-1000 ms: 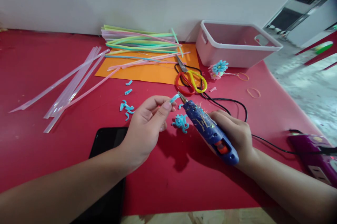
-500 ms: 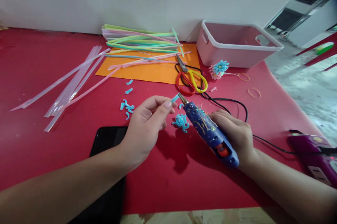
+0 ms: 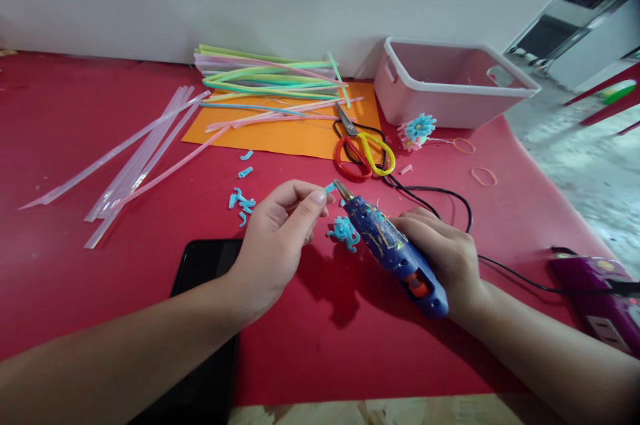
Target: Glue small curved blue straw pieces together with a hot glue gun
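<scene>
Between thumb and fingertips, my left hand (image 3: 287, 232) pinches a short light-blue pipe cleaner piece (image 3: 331, 188). My right hand (image 3: 445, 252) is wrapped round a blue hot glue gun (image 3: 395, 252), its metal nozzle pointing up and left at the tip of that piece. The nozzle seems to touch it or sit very close. Below the nozzle, a curled blue pipe cleaner cluster (image 3: 345, 232) lies on the red table (image 3: 300, 372). Several loose blue bits (image 3: 242, 200) are scattered left of my left hand. Part of another blue bit is hidden behind the glue gun.
Scissors (image 3: 363, 148) and long pipe cleaners (image 3: 270, 75) lie on orange paper (image 3: 240, 135). Clear glue sticks (image 3: 140, 158) are at left, a black phone (image 3: 200, 345) under my left forearm. A pink bin (image 3: 450, 102), a fuzzy flower (image 3: 419, 128) and a purple power strip (image 3: 595, 298) stand right.
The glue gun has shifted slightly left and down, its nozzle now lower along the tip of the blue piece. My left hand has barely moved.
</scene>
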